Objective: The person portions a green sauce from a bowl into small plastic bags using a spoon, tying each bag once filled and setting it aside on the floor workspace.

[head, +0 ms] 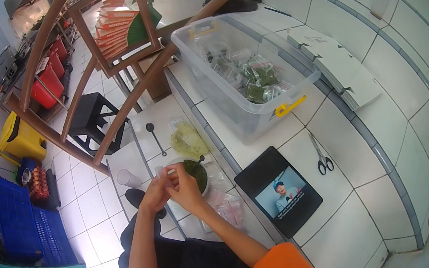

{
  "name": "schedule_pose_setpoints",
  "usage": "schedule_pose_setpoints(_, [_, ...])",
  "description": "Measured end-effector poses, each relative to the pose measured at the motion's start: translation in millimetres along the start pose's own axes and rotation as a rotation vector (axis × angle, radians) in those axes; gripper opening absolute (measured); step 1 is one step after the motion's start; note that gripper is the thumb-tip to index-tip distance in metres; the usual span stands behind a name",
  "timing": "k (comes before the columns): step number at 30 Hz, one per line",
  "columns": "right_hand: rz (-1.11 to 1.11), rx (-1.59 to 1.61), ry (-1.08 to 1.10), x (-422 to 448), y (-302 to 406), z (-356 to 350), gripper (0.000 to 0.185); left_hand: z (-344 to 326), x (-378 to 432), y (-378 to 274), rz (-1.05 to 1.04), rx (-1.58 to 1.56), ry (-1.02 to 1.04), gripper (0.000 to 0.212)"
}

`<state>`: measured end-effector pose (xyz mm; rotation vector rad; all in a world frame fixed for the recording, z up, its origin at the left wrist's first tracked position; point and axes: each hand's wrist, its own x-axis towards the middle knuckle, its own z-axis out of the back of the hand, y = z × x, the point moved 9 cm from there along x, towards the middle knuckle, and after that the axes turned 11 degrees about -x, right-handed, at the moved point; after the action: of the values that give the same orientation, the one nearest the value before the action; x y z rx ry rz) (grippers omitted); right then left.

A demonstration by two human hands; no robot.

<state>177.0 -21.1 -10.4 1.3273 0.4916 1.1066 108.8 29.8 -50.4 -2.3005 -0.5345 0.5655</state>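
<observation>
My left hand and my right hand meet over the tiled step, their fingers pinching a small clear plastic bag. Just behind them is a bowl of green paste with a dark spoon in it, partly hidden by my right hand. A clear plastic bag with yellow-green contents lies beyond the bowl, and a black spoon lies beside that bag. Left of my hands a clear cup seems to lie tilted. Pink-edged plastic bags lie right of my wrists.
On the raised tiled ledge are a clear plastic bin holding small bags of green stuff, a tablet showing a video, and scissors. White flattened boxes lie higher up. A wooden chair frame and black stool stand left.
</observation>
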Motion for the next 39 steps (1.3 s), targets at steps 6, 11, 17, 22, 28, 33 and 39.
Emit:
schedule_pose_setpoints(6, [-0.104,-0.007,0.0,1.6,-21.8,6.5,0.042,10.0,-2.9,0.2,-0.005,0.139,-0.182,0.054])
schedule_pose_setpoints(11, [-0.39,0.46,0.157,-2.4,-51.2,10.6,0.045,14.1,-9.4,1.1,0.113,0.27,-0.265,0.041])
schedule_pose_setpoints(17, [-0.493,0.589,0.262,-3.1,-59.2,11.4,0.043,52.0,-10.7,-17.1,-0.121,0.534,-0.515,0.027])
schedule_pose_setpoints(22, [-0.313,0.462,0.038,4.4,-57.4,11.4,0.036,67.6,-40.1,-62.0,-0.665,0.808,-0.899,0.024])
schedule_pose_setpoints(28, [-0.102,0.044,-0.065,8.8,-23.1,11.1,0.036,24.9,-15.8,-20.1,-0.114,0.574,-0.514,0.033])
schedule_pose_setpoints(33, [-0.108,0.056,0.085,10.9,-34.8,0.3,0.04,29.7,-18.9,-19.8,-0.038,0.616,-0.518,0.034])
schedule_pose_setpoints(39, [-0.116,0.177,0.102,13.1,-45.1,1.6,0.042,35.6,-17.8,-25.4,-0.141,0.523,-0.593,0.033])
